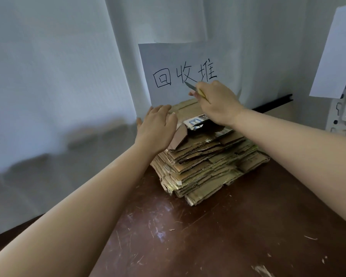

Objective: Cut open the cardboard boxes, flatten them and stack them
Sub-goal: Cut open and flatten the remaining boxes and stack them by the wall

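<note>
Stacking looks to be the step in hand: the pile of flattened cardboard (206, 166) sits on the scratched brown table (218, 236), against the white curtain (48, 76) and below a handwritten paper sign (180, 72), its long axis running from near left to far right. On its left top edge the left hand (156, 126) rests released, fingers straight, pressing the uppermost piece (198, 126). The right hand (218, 102) hovers above, grasping a knife (194, 88) whose blade points up and left towards the sign, so the next move probably calls for squaring that piece down while keeping the blade clear.
</note>
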Tool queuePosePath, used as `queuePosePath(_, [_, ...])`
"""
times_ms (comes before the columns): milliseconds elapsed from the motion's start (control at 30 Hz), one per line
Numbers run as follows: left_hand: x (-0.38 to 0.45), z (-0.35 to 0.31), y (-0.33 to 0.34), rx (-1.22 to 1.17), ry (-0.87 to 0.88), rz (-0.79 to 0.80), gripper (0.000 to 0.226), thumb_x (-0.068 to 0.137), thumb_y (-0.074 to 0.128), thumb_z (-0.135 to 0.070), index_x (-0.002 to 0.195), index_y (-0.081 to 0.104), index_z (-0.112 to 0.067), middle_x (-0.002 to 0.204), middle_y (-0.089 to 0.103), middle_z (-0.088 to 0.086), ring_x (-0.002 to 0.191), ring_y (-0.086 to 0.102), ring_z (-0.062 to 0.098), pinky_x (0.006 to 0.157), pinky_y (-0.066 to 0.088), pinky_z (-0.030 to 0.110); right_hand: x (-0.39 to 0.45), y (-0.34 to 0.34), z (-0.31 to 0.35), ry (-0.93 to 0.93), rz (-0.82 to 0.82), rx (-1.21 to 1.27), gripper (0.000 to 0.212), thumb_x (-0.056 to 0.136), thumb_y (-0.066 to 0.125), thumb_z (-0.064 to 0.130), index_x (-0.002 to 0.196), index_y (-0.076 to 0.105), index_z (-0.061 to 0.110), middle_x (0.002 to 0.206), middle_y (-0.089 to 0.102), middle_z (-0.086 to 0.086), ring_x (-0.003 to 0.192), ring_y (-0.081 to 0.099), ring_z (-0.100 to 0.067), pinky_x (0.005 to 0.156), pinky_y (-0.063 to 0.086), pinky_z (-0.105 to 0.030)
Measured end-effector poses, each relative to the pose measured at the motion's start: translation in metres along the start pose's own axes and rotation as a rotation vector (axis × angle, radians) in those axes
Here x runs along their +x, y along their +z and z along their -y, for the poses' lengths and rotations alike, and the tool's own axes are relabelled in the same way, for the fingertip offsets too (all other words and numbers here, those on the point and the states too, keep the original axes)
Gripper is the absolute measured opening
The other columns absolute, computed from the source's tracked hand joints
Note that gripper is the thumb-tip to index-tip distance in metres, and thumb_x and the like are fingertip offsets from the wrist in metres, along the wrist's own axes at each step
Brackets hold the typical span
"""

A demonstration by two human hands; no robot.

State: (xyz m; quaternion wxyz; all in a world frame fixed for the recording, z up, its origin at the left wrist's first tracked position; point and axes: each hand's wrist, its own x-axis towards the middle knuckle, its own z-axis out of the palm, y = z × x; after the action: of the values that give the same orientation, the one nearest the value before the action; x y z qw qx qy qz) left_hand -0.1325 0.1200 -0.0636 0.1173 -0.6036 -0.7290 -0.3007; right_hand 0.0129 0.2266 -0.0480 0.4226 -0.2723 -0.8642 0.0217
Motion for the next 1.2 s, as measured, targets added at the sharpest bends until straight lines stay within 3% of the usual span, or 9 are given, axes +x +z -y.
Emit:
queuePosePath(33, [-0.01,0.001,-0.006,0.001,0.005,-0.024,0.043,0.103,0.03,-0.03,0.139,0.048,-0.016,0.144,0.047,0.002,0.137,0.034,0.022,0.115,0.015,0.051,-0.009,-0.001,0.011,-0.036,-0.052,0.077,0.021,0.101,0.037,0.027,0.089,0.05,0.016,0.093,0.066,-0.003,0.091,0.054,-0.028,0.074,0.044,-0.041])
queuePosePath(133, [-0.049,0.013,-0.022,0.03,-0.008,-0.037,0.04,0.103,0.032,-0.028,0.137,0.05,-0.015,0.142,0.049,0.004,0.138,0.033,0.024,0.114,0.014,0.049,-0.04,0.006,0.049,-0.048,-0.066,0.154,0.03,0.097,0.036,0.033,0.101,0.056,0.011,0.088,0.065,-0.004,0.081,0.058,-0.028,0.07,0.046,-0.04])
queuePosePath(233, [-0.095,0.039,-0.029,0.08,-0.101,0.047,0.046,0.103,0.033,-0.033,0.145,0.042,-0.016,0.151,0.04,0.004,0.146,0.021,0.024,0.116,0.007,0.052,-0.079,0.03,0.085,0.056,0.144,0.083,0.022,0.097,0.043,0.038,0.104,0.048,0.017,0.09,0.062,-0.002,0.083,0.056,-0.028,0.067,0.038,-0.035])
queuePosePath(367, [-0.166,0.073,-0.035,0.137,-0.209,0.152,0.049,0.102,0.035,-0.039,0.146,0.039,-0.017,0.152,0.038,0.003,0.148,0.015,0.022,0.116,0.006,0.052,-0.134,0.062,0.124,0.213,0.528,0.018,0.033,0.087,0.055,0.036,0.116,0.046,0.022,0.108,0.063,-0.001,0.101,0.06,-0.028,0.072,0.038,-0.032])
queuePosePath(467, [-0.214,0.09,-0.039,0.11,-0.286,0.205,0.051,0.102,0.036,-0.04,0.147,0.037,-0.017,0.154,0.034,0.002,0.149,0.011,0.02,0.117,0.004,0.052,-0.166,0.077,0.143,0.215,0.653,-0.047,0.025,0.086,0.054,0.034,0.109,0.052,0.024,0.108,0.064,0.0,0.103,0.06,-0.027,0.072,0.04,-0.033])
queuePosePath(600, [-0.257,0.102,-0.04,0.101,-0.318,0.268,0.053,0.101,0.036,-0.042,0.149,0.033,-0.018,0.156,0.031,0.002,0.15,0.008,0.02,0.117,0.003,0.052,-0.195,0.085,0.158,0.126,0.649,-0.156,0.024,0.093,0.049,0.041,0.112,0.053,0.025,0.115,0.059,0.001,0.111,0.054,-0.025,0.076,0.039,-0.034])
queuePosePath(733, [-0.273,0.105,-0.038,0.08,-0.297,0.296,0.054,0.101,0.035,-0.042,0.15,0.031,-0.019,0.157,0.028,0.002,0.15,0.006,0.019,0.118,0.002,0.052,-0.212,0.079,0.162,0.129,0.606,-0.183,0.036,0.088,0.055,0.054,0.111,0.055,0.026,0.114,0.051,0.0,0.113,0.045,-0.022,0.081,0.041,-0.033])
queuePosePath(1000, [-0.268,0.096,-0.045,0.115,-0.155,0.298,0.055,0.101,0.038,-0.042,0.15,0.031,-0.018,0.156,0.029,0.003,0.15,0.007,0.02,0.117,0.005,0.054,-0.217,0.061,0.177,0.18,0.599,-0.183,0.037,0.091,0.054,0.045,0.119,0.054,0.022,0.12,0.05,-0.004,0.116,0.044,-0.025,0.093,0.04,-0.036])
queuePosePath(1200, [-0.26,0.088,-0.063,0.119,-0.087,0.279,0.054,0.1,0.042,-0.042,0.147,0.036,-0.017,0.154,0.035,0.004,0.149,0.012,0.022,0.117,0.015,0.053,-0.209,0.046,0.199,0.198,0.547,-0.116,0.034,0.092,0.054,0.043,0.118,0.057,0.021,0.117,0.054,-0.004,0.116,0.047,-0.024,0.091,0.04,-0.034])
